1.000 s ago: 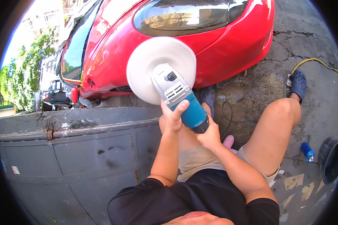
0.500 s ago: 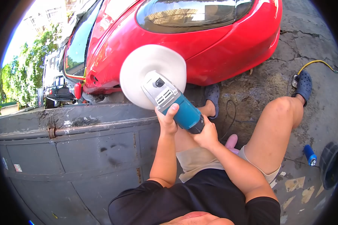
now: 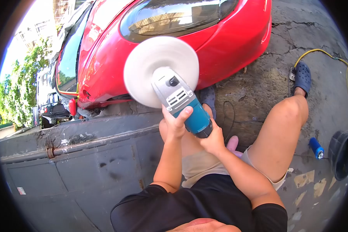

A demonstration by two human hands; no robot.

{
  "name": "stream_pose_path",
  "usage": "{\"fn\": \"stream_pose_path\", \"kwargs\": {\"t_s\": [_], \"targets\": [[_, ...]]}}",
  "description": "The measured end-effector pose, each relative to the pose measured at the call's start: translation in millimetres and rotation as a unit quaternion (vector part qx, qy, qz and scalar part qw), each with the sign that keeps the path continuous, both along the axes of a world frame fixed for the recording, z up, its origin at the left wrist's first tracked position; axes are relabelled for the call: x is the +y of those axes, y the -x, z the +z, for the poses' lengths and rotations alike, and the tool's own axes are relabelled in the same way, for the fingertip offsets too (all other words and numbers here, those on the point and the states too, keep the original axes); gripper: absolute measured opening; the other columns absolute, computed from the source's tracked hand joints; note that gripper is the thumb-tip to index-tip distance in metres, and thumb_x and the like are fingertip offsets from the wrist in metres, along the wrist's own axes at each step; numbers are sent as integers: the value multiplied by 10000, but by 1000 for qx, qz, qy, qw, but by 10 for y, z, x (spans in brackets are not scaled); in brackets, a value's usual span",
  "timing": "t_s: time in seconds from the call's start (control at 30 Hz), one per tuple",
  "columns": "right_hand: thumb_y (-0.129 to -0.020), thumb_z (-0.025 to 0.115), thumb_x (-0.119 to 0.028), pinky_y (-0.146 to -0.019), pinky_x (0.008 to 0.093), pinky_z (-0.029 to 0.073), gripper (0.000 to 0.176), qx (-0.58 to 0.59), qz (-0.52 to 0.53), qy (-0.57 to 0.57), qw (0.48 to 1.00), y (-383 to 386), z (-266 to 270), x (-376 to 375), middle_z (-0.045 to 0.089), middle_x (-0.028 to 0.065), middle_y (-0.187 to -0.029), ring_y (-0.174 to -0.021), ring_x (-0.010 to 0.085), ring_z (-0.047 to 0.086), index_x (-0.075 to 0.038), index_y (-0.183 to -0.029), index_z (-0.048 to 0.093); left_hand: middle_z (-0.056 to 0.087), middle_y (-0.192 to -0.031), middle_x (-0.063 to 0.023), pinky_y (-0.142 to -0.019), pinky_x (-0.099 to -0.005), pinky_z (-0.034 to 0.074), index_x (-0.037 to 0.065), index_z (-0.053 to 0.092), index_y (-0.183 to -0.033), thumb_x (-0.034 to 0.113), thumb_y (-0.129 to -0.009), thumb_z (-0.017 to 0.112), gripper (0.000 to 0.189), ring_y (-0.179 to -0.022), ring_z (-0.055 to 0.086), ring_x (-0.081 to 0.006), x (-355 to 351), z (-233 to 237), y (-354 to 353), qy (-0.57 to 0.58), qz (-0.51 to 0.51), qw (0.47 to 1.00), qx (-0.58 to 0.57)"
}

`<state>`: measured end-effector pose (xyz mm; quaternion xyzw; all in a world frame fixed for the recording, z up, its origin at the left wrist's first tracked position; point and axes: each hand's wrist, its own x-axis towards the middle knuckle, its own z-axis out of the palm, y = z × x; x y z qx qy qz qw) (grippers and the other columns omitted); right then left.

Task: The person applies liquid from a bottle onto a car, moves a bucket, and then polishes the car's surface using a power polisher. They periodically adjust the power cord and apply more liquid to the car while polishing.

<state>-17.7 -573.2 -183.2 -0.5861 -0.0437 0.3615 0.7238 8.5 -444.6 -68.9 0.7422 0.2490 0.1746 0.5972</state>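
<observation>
A teal and silver polisher with a large round white pad is held in both hands. My left hand is closed around the front of its body, thumb on top. At the black rear end, my right hand grips the tool. The pad overlaps the red car's side below the dark headlight. Whether the pad's far face touches the paint is hidden.
A grey metal gate stands close on the left. On the concrete at right are a blue can, a dark bucket and a yellow cord. A thin dark cable lies between my feet.
The view has shifted, so the car sits further left and up. The polisher has moved slightly right in view, and its pad now overlaps the headlight's lower edge. Both hands keep their grip.
</observation>
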Motion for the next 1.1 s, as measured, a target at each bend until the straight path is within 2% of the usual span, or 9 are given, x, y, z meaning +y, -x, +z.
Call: {"fn": "stream_pose_path", "kwargs": {"t_s": [0.07,0.27,0.37,0.47,0.67,0.87,0.97,1.0,1.1], "targets": [[-788,917,-181,-965,400,590,620,36,-5,-19,999,-37,20,-28,818,188,-1132,-1109,303,796,-34,-1335,663,733,-1075,-126,-881,-358,622,-45,634,-1262,299,-786,920,653,-950,733,-206,-128,126,-134,-7,-34,999,17],[-794,922,-200,-981,407,590,638,52,10,-37,998,-25,-69,56,814,182,-1171,-1138,290,788,-35,-1353,663,720,-1145,-141,-915,-367,627,-37,510,-1385,312,-789,942,815,-1008,739,-222,-44,-45,-29,-53,-22,998,3],[-792,927,-210,-989,414,591,651,29,27,-35,999,24,-157,103,813,191,-1179,-1152,301,789,-31,-1358,662,712,-1165,-123,-961,-366,602,-22,513,-1395,331,-781,951,832,-1049,719,-210,12,-102,136,-54,29,998,20],[-780,934,-220,-954,434,608,651,0,21,-46,999,46,-229,144,813,227,-1143,-1122,381,791,-46,-1346,664,707,-1167,-99,-977,-357,576,-14,538,-1388,354,-775,954,827,-1064,704,-199,119,-206,308,-75,59,995,30],[-760,902,-195,-950,498,607,683,-45,53,-8,998,91,-361,212,798,257,-1120,-1109,445,764,-71,-1380,643,732,-1116,-94,-941,-356,571,-26,669,-1234,453,-789,919,699,-1045,713,-206,325,-371,513,-72,51,996,5],[-764,900,-196,-939,503,607,693,-47,52,16,997,77,-368,143,798,251,-1124,-1102,443,768,-96,-1398,639,778,-1078,-108,-919,-369,601,-47,701,-1244,447,-784,922,710,-995,747,-208,149,-345,385,-15,42,999,-25],[-769,902,-191,-937,477,611,688,-26,2,6,1000,86,-464,14,802,245,-1127,-1110,433,773,-80,-1394,638,773,-1082,-106,-933,-360,608,-44,704,-1230,398,-780,935,672,-999,746,-196,67,-477,270,7,4,1000,-1],[-770,907,-169,-948,454,604,685,-13,-9,24,1000,87,-483,-22,803,226,-1143,-1117,392,779,-71,-1392,637,766,-1099,-109,-930,-351,611,-42,695,-1233,338,-770,956,653,-999,746,-191,29,-521,221,31,-2,999,11],[-772,912,-117,-969,405,589,675,13,-39,57,998,97,-575,-122,804,182,-1173,-1121,302,790,-54,-1386,637,707,-1223,-132,-988,-382,592,-29,473,-1459,306,-755,983,931,-1083,718,-219,-21,-780,95,52,-32,998,15]]}}
